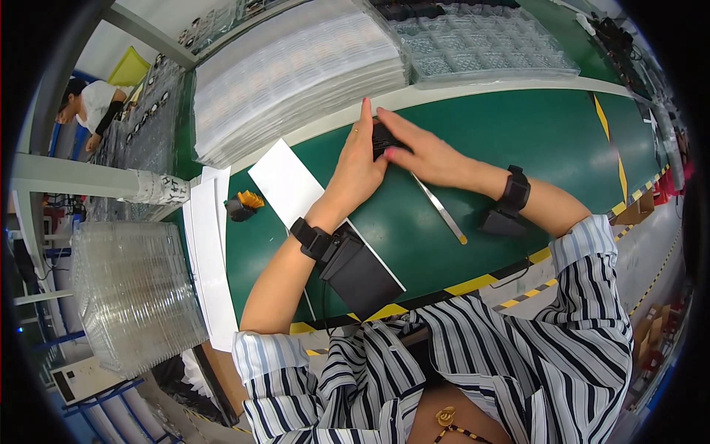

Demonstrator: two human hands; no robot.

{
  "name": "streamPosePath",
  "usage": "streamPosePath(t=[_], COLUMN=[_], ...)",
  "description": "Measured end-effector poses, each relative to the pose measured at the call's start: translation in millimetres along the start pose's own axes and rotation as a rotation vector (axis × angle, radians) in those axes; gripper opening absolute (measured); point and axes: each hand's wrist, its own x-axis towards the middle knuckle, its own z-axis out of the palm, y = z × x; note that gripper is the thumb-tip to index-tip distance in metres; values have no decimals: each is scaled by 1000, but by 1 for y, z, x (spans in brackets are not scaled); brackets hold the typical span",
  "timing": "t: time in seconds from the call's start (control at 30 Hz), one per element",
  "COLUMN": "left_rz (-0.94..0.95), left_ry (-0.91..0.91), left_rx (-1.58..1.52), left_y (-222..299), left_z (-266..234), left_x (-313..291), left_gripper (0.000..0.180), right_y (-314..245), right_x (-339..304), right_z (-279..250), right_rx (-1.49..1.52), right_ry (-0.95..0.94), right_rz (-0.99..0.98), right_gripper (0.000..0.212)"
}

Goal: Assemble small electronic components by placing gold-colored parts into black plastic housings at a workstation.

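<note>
Above the green mat, my left hand (361,163) and my right hand (429,154) are brought together around a small black piece (382,140). The left hand's fingers are straight and pressed against its left side. From the right, the other hand's thumb and fingers grip it. Much of the piece is covered by the hands, so its kind is unclear. Metal tweezers (444,214) lie on the mat just below my right hand. A white sheet (285,177) lies beneath my left forearm, with a black flat rectangular item (366,277) near that wrist.
A small cluster of black and orange pieces (244,206) sits left on the mat. Behind stand a tall stack of white sheets (296,81) and clear plastic trays (488,44). More clear trays (137,288) are stacked at left. A co-worker (96,111) is at far left.
</note>
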Motion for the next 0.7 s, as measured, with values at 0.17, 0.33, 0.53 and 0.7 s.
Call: streamPosePath(t=[0.17,0.33,0.53,0.7], left_rz=[113,89,41,64], left_ry=[49,-1,-86,4], left_rx=[306,279,219,103], left_y=[-9,-11,-1,1], left_z=[6,0,-4,4], left_x=[-2,-4,-6,-3], left_gripper=[73,69,62,62], right_y=[7,8,12,1], right_x=[6,13,5,6], right_z=[-13,-20,-16,3], right_rx=[-411,-652,-99,451], right_ry=[-108,-162,-19,13], right_rz=[-227,-324,-9,184], right_gripper=[51,50,52,57])
